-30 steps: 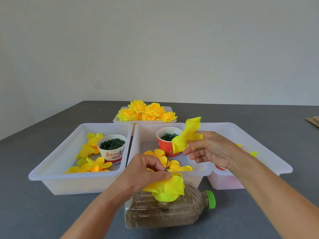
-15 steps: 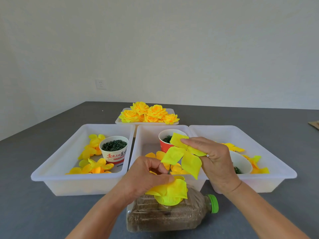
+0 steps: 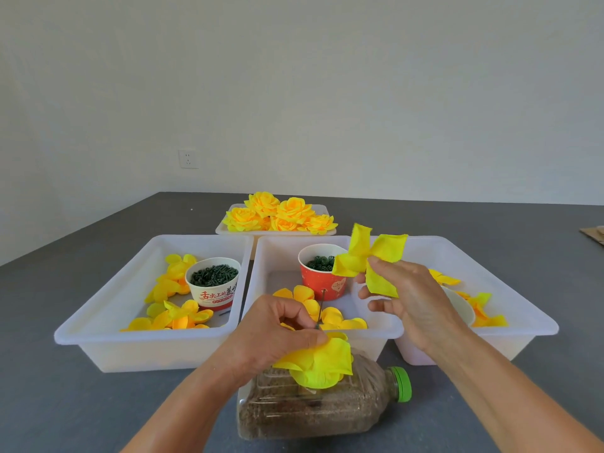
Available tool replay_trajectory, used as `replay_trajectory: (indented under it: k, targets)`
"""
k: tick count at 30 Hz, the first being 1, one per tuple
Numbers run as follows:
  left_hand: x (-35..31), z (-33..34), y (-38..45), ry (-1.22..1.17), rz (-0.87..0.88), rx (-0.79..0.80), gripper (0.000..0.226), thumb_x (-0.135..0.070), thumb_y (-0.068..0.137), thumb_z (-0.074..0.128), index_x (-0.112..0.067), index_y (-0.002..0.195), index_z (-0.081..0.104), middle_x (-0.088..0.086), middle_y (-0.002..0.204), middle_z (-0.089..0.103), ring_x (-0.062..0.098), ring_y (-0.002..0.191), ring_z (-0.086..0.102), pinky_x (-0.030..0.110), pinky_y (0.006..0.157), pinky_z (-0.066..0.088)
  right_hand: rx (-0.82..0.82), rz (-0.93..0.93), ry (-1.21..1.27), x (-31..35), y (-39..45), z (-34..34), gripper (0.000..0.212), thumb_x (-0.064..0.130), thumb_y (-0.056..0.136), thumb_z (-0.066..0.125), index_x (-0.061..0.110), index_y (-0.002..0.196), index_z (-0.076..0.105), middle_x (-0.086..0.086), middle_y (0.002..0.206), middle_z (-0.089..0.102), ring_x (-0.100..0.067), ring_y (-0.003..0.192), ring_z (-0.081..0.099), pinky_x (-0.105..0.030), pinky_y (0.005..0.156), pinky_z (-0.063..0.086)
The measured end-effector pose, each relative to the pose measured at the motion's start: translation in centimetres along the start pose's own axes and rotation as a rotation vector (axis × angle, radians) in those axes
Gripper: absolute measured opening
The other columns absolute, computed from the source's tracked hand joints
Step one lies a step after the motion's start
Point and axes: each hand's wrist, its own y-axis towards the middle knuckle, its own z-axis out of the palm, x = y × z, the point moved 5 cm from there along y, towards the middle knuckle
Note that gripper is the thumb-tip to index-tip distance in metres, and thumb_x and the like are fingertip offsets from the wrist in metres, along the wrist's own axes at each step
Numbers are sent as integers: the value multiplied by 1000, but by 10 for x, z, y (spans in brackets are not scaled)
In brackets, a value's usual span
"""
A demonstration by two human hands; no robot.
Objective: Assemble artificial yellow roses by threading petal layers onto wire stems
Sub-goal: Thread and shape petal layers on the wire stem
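Left hand (image 3: 281,335), fingers curled, pinches a thin wire stem (image 3: 320,308) that stands upright above a partly built yellow rose (image 3: 318,362); the rose's petals spread below the hand, just over a clear plastic bottle (image 3: 313,407) lying on its side with a green cap (image 3: 402,384) at 3 o'clock. Right hand (image 3: 408,299), at 2 o'clock from the left hand, pinches a loose yellow petal layer (image 3: 366,259) between thumb and fingers; the layer is held apart from the stem tip, its lobes fanned upward.

Behind the hands, three white trays stand side by side on the grey surface (image 3: 65,387). The left tray (image 3: 98,335) holds loose petals and a white cup (image 3: 214,282) of dark green pieces. The middle tray (image 3: 261,273) holds a red cup (image 3: 322,276) of green pieces and more petals. The right tray (image 3: 523,308) holds petals. At 12 o'clock, a smaller tray (image 3: 222,228) carries finished roses (image 3: 281,215).
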Motion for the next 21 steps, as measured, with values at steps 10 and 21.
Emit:
replay_trajectory:
  k: [10,21]
  targets:
    - [-3,-2,-2,-76,-16,26,21,-24,59,81,-9,72,73,15,81,71,16,73,61,31,72,50,103,232,-80,3,-3,3,14,17,87,59,4,89,63,-12,75,62,-21,56,59,-26,45,44]
    - [-60,-45,-3,353,550,-509,37,0,75,73,-22,105,67,-2,109,62,10,92,60,18,77,48,172,113,-274,25,0,7,22,18,87,60,8,68,58,-9,60,54,-19,48,52,-28,50,42]
